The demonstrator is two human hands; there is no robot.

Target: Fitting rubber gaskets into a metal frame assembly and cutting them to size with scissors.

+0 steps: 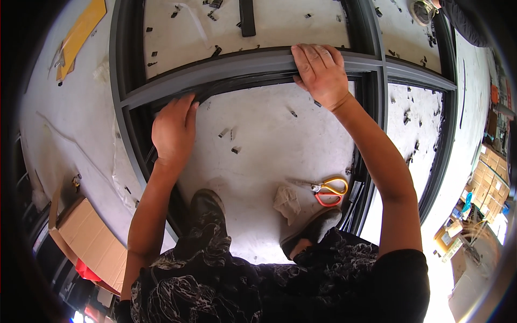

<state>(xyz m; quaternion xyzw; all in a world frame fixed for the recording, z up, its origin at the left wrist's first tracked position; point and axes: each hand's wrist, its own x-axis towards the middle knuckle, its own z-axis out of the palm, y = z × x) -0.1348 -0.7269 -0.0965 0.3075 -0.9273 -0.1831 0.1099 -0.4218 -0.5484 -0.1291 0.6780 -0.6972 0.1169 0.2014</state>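
Grey frame (pixel 231 63), one; hands (pixel 175 129) (pixel 323 78), two

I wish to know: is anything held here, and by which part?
The right hand's grip curls over the grey crossbar, right of its middle. The left hand's grip is at the black strip; whether it holds it cannot be told.

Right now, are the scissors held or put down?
Put down: the scissors lie on the floor; left hand and right hand are at the frame.
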